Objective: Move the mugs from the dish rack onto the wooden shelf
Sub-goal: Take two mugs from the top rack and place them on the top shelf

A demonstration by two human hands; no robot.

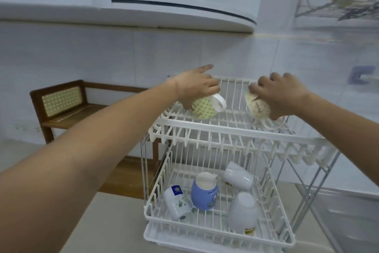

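Mugs sit on both tiers of the white dish rack point(225, 127), and each hand is closed on one from the upper tier. The left hand point(194, 86) curls its fingers point(211, 87) over the base of a green-patterned mug point(202, 108), whose white loop handle sticks out just past the fingertips; the index finger points free, away from the mug. The right hand point(281, 95) wraps a cream mug point(257, 107) from above, fingers folded tight on its rounded side. Both mugs tilt, likely because they were left leaning on the prongs to drain, so gripping the base or body from above looks like the easiest way in. They look like glazed ceramic, smooth and rounded, perhaps slippery if wet. Below the fingers, on the lower tier, four more lie tipped among thin plastic-coated wires: a printed white mug point(177, 201), a blue mug point(204, 193), a plain white mug point(238, 177) and a pale tall mug point(243, 211). The wooden shelf point(67, 117), dark brown with a woven cane end panel, stands to the left beyond the left fingers, its boards bare where they show.
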